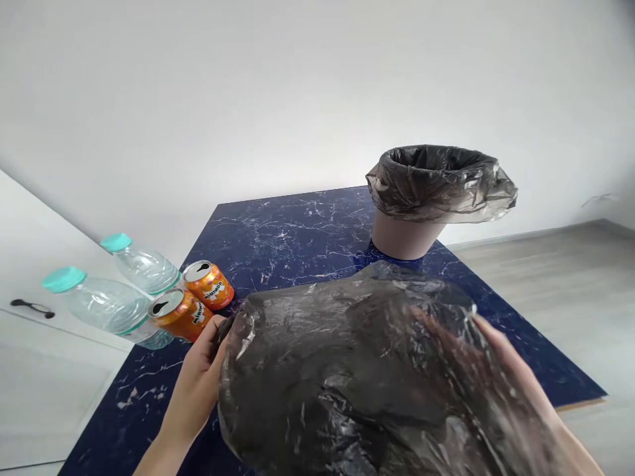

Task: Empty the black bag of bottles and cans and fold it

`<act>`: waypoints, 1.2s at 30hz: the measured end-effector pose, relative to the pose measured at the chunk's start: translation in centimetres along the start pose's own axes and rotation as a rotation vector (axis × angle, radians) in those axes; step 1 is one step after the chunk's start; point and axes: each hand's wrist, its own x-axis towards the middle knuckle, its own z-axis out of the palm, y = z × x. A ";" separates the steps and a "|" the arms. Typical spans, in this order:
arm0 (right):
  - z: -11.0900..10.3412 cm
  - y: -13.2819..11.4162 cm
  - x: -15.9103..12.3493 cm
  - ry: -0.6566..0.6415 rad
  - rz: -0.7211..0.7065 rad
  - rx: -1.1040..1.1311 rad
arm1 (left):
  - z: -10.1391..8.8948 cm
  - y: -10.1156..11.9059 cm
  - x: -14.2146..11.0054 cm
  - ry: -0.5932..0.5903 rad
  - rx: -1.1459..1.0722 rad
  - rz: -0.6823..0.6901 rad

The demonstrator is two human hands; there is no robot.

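Observation:
A black translucent garbage bag [317,370] is spread wide in front of me, low over the near part of the table. My left hand [206,360] is closed on the bag's left edge, with a bunched bit of film between thumb and fingers. At the bag's right side, my right hand [501,350] holds the film; its fingers show only dimly through the plastic. Just beyond my left hand stand two orange Mirinda cans, a nearer can [183,316] and a farther can [211,287], both with opened tops.
Two clear plastic bottles with turquoise caps, a nearer bottle [112,307] and a farther bottle [146,268], stand at the table's left edge. A pinkish bin [404,235] lined with a black bag [436,188] stands at the back right of the blue marbled table [278,231].

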 end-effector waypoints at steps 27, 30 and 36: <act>-0.8 -2.8 -1.1 0.400 -0.588 -0.882 | -0.9 0.8 -3.3 0.095 0.668 0.518; 2.8 -3.9 -1.4 0.082 -0.752 -0.937 | 0.8 1.7 -2.8 -0.083 0.731 0.588; 5.7 0.1 -0.6 -0.133 -0.894 -1.293 | 2.1 -0.3 -2.7 -0.474 0.846 0.584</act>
